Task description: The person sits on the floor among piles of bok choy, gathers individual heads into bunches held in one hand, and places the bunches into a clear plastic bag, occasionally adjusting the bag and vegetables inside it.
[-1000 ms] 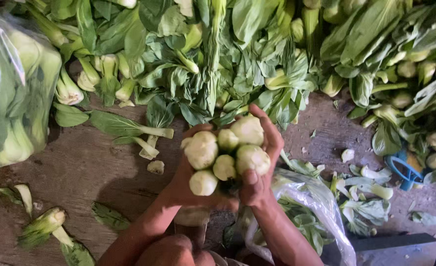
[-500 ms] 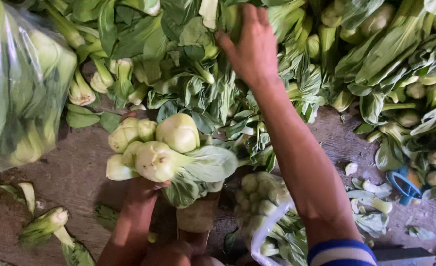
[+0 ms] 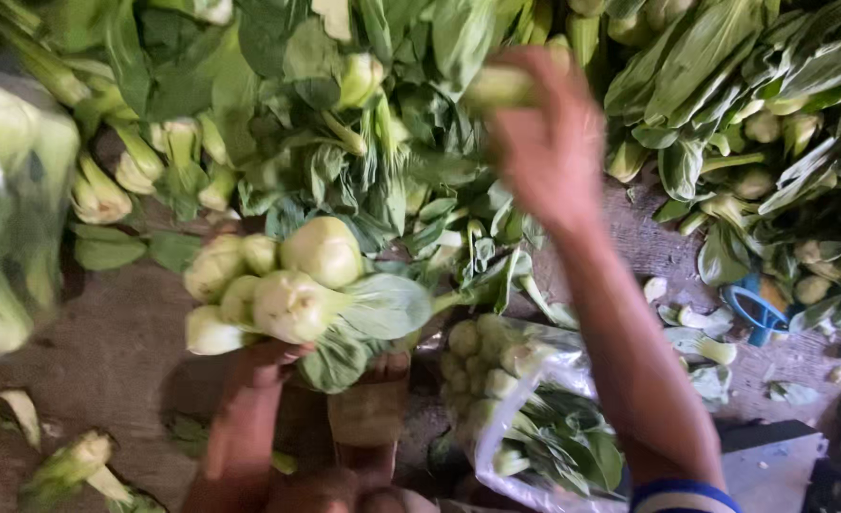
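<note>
Head view: left fingers (image 3: 267, 353) round bok choy bunch (image 3: 278, 285), right fingers (image 3: 520, 90) gripping one stalk (image 3: 496, 87) amid heaped greens (image 3: 344, 114).

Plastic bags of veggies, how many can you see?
2. One clear bag full of bok choy is at the far left edge. The other bag lies open near the bottom, below the right hand. More may be hidden under leaves.

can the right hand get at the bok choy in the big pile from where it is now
Probably yes. The right hand is already stretched over the pile of bok choy and seems to be closing on a stalk; motion blur hides the exact grip. Nothing lies in the way.
</note>
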`<move>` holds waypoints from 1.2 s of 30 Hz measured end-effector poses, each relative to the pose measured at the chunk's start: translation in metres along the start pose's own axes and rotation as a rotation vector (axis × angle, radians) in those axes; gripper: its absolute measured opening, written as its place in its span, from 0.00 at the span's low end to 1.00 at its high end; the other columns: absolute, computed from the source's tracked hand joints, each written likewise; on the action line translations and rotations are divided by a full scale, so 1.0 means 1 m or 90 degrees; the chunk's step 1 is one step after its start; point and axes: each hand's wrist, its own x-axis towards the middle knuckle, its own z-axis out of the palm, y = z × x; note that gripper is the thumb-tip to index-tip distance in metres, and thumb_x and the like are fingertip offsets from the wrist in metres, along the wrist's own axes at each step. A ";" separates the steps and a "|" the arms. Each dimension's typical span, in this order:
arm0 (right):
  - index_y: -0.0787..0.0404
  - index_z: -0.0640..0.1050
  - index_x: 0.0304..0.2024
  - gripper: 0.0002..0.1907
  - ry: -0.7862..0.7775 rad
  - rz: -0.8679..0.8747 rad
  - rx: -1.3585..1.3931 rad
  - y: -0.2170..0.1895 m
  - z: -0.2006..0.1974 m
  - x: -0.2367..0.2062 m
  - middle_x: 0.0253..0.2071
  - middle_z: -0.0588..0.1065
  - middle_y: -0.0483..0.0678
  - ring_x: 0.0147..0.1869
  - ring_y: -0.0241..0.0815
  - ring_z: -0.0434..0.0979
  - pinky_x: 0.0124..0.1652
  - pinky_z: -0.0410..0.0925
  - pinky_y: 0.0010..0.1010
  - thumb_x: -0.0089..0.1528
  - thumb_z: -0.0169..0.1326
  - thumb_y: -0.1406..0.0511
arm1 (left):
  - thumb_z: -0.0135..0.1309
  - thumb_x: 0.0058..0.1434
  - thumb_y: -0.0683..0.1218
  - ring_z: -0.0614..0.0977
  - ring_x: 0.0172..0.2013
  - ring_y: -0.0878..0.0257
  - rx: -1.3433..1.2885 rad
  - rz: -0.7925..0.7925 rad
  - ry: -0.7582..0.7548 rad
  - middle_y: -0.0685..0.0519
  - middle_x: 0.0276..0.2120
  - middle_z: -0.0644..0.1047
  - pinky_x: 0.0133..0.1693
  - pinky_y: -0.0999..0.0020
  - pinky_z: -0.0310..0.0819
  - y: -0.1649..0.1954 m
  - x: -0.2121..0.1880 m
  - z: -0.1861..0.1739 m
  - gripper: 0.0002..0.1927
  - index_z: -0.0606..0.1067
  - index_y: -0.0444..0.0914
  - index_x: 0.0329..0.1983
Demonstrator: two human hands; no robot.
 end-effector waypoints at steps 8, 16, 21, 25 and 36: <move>0.58 0.75 0.51 0.27 -0.172 -0.414 -0.730 0.124 -0.020 0.008 0.48 0.78 0.54 0.54 0.52 0.75 0.55 0.66 0.56 0.50 0.63 0.58 | 0.70 0.56 0.47 0.75 0.57 0.65 0.021 -0.010 -0.081 0.56 0.57 0.74 0.59 0.68 0.73 -0.004 -0.006 0.022 0.36 0.68 0.41 0.65; 0.55 0.72 0.53 0.32 0.044 -0.240 -0.256 0.072 -0.053 -0.064 0.44 0.76 0.46 0.53 0.45 0.76 0.64 0.64 0.46 0.50 0.73 0.60 | 0.69 0.57 0.47 0.75 0.57 0.66 0.058 -0.043 -0.275 0.57 0.57 0.74 0.59 0.69 0.73 0.006 -0.020 0.044 0.34 0.69 0.41 0.65; 0.61 0.60 0.64 0.43 0.224 0.064 0.206 -0.025 -0.004 -0.116 0.60 0.68 0.52 0.64 0.46 0.68 0.65 0.63 0.40 0.58 0.62 0.47 | 0.69 0.57 0.47 0.75 0.57 0.66 0.048 -0.069 -0.395 0.57 0.57 0.75 0.59 0.70 0.72 -0.002 -0.041 0.086 0.34 0.69 0.41 0.65; 0.59 0.36 0.79 0.53 -0.072 0.028 0.717 -0.057 0.012 -0.143 0.82 0.40 0.55 0.84 0.52 0.39 0.74 0.44 0.43 0.68 0.43 0.39 | 0.69 0.58 0.47 0.75 0.57 0.66 0.070 -0.082 -0.463 0.57 0.57 0.75 0.59 0.70 0.72 -0.008 -0.057 0.117 0.33 0.69 0.41 0.65; 0.70 0.37 0.75 0.51 -0.024 -0.018 0.191 -0.049 -0.132 -0.233 0.80 0.54 0.60 0.83 0.48 0.59 0.75 0.56 0.36 0.70 0.39 0.41 | 0.68 0.59 0.47 0.75 0.57 0.67 0.281 -0.084 -0.620 0.58 0.57 0.75 0.59 0.71 0.72 -0.025 -0.147 0.203 0.31 0.70 0.42 0.65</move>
